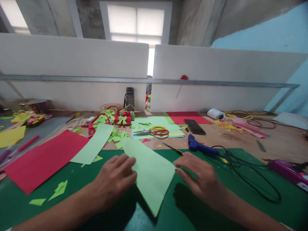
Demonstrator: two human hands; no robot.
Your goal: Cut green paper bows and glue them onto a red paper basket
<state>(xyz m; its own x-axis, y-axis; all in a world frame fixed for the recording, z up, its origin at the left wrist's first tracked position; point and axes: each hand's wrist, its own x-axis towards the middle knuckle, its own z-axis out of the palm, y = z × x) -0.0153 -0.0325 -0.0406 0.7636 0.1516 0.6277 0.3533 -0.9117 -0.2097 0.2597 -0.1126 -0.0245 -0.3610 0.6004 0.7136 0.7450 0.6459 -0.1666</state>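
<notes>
A sheet of light green paper is held tilted over the dark green cutting mat, one corner pointing toward me. My left hand is closed on its left edge. The fingertips of my right hand pinch its right corner. Just beyond the right hand lies a slim pointed tool, partly hidden by the fingers. A blue glue gun rests on the mat's far edge. Scissors with orange and yellow handles lie on a stack of pale green sheets behind the held paper.
Red paper and a light green strip lie at left, with green scraps nearby. Small red-and-green paper baskets and a bottle stand behind. A phone and a black cord are at right.
</notes>
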